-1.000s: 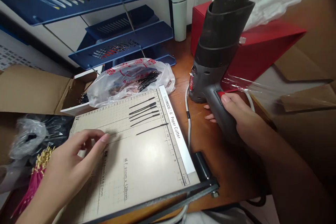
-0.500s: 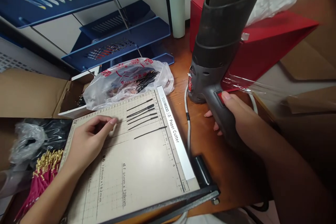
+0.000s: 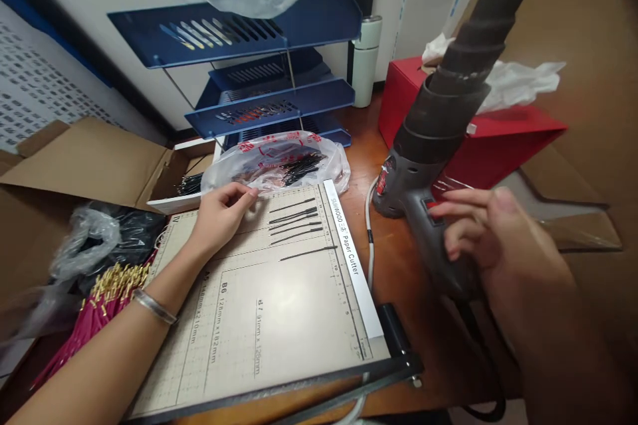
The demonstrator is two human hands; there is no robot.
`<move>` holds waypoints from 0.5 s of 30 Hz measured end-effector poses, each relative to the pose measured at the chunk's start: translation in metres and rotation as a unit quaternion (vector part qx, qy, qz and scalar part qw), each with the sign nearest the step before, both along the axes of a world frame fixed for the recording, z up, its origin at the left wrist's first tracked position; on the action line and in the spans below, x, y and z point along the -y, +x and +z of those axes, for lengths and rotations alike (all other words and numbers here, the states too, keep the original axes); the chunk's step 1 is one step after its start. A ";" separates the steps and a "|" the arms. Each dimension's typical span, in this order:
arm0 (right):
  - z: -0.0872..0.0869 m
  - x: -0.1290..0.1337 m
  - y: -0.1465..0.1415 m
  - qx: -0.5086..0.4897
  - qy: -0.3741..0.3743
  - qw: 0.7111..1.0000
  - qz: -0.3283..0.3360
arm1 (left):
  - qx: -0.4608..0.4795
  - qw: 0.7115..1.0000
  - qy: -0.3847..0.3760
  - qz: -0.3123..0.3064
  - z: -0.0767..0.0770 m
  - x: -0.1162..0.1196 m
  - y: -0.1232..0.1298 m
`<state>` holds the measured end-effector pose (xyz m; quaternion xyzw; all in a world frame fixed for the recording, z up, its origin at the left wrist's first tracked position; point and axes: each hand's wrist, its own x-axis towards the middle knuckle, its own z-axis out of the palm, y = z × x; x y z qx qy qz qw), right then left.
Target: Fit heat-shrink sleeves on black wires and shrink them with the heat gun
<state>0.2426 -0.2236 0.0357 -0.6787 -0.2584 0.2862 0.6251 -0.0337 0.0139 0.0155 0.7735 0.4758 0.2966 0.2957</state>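
My left hand (image 3: 225, 218) rests on the paper cutter board (image 3: 294, 319). Its fingers are curled and the thumb meets the forefinger; anything pinched there is too small to make out. To its right several thin black cords (image 3: 295, 216) lie side by side on the board, one set lower than the others. A dark grey heat gun (image 3: 423, 139) stands on the table, nozzle pointing up. My right hand (image 3: 503, 246) is off its handle, fingers loosely bent and apart, with the forefinger tip at the red switch (image 3: 434, 210).
Behind the board are a plastic bag of black cords (image 3: 269, 163), an open carton (image 3: 84, 163) and a blue tiered rack (image 3: 239, 46). Magenta cords with gold ends (image 3: 119, 282) lie at left. A red box (image 3: 518, 139) and a pale green bottle (image 3: 366, 73) stand behind the heat gun.
My right hand has let go of the heat gun's handle, and its fingers have come round to the switch. The camera view has shifted back, showing more of the rack and nozzle.
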 end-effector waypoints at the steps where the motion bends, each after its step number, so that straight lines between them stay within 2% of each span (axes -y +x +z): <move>1: 0.004 -0.004 -0.004 -0.101 0.043 0.992 0.057 | 0.004 1.000 -0.002 0.000 0.000 0.001 0.000; 2: 0.006 -0.010 -0.008 -0.201 0.074 0.970 0.113 | 0.009 1.000 -0.004 0.000 0.001 0.002 -0.001; 3: 0.007 -0.017 -0.010 -0.296 0.100 0.935 0.170 | 0.011 1.000 -0.005 -0.001 0.001 0.003 -0.002; 5: 0.004 -0.032 -0.010 -0.446 0.189 0.843 0.233 | 0.007 1.000 -0.003 -0.009 0.001 0.006 -0.004; 6: 0.001 -0.039 -0.008 -0.515 0.241 0.782 0.256 | 0.002 1.000 0.000 -0.015 0.001 0.007 -0.005; 8: -0.009 -0.052 0.000 -0.656 0.310 0.633 0.271 | -0.010 1.000 0.007 -0.027 0.000 0.008 -0.007; 9: -0.015 -0.057 0.005 -0.707 0.331 0.555 0.289 | -0.015 0.999 0.010 -0.032 -0.001 0.008 -0.009; 10: -0.020 -0.062 0.009 -0.740 0.344 0.490 0.307 | -0.019 0.999 0.013 -0.036 -0.002 0.008 -0.010; 11: -0.025 -0.067 0.014 -0.765 0.342 0.453 0.304 | -0.022 0.999 0.015 -0.042 -0.003 0.007 -0.011; 13: -0.032 -0.074 0.019 -0.798 0.342 0.404 0.289 | -0.026 0.998 0.021 -0.051 -0.005 0.006 -0.012; 14: -0.033 -0.076 0.020 -0.807 0.343 0.389 0.283 | -0.027 0.998 0.025 -0.052 -0.005 0.005 -0.012; 15: -0.032 -0.076 0.018 -0.811 0.343 0.387 0.273 | -0.027 0.998 0.030 -0.052 -0.005 0.005 -0.013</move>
